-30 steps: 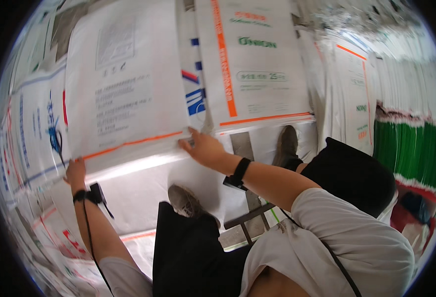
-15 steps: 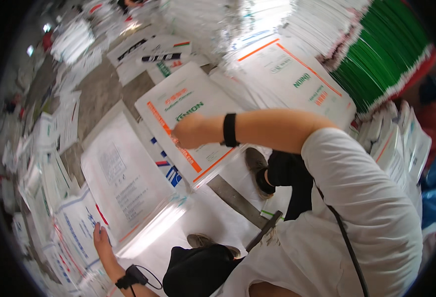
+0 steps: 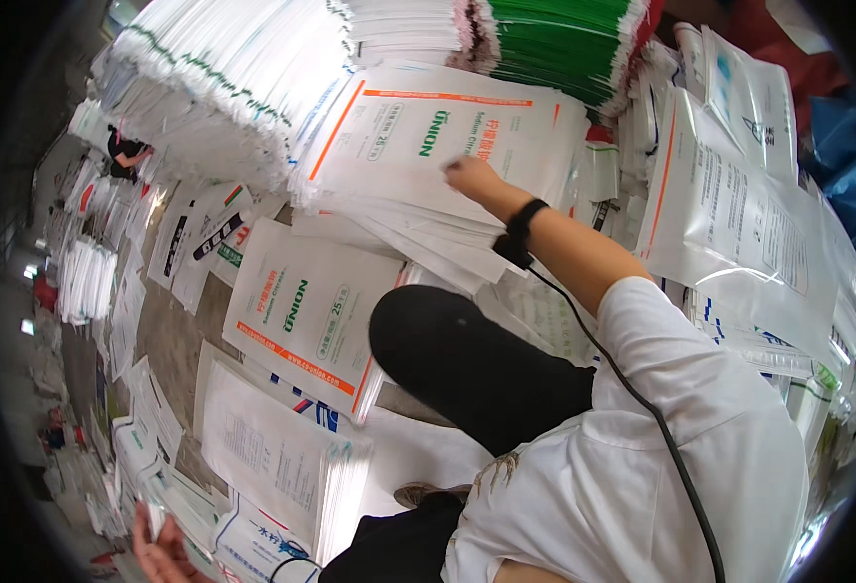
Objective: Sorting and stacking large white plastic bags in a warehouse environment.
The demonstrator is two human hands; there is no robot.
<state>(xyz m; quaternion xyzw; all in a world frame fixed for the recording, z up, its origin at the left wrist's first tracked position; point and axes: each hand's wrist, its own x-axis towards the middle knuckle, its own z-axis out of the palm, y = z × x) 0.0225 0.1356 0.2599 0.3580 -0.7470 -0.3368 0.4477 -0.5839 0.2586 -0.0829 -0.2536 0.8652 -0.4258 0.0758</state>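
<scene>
My right hand [image 3: 472,182], its fingers curled closed, is over a tall stack of white printed sacks [image 3: 345,126] with orange stripes and green and orange print. Whether its fingertips grip the top sack is hidden. Low at the left, my left hand [image 3: 163,552] has its fingers apart near loose white sacks [image 3: 136,447]. A second pile of the orange-striped sacks [image 3: 326,282] lies in the middle, left of my black-trousered knee. Closer to my left hand is a stack of plain white sacks [image 3: 262,457] with grey print.
Bundled white sacks [image 3: 224,87] rise at the back, with green sacks [image 3: 554,44] beside them. Clear-wrapped sacks [image 3: 739,209] are piled at the right. Another person [image 3: 126,153] is far off at the left. A cable runs from my right wristband.
My view has swung to the right. My right hand has gone from the middle sack pile to the taller stack behind it. My left hand has left the edge of the grey-printed stack.
</scene>
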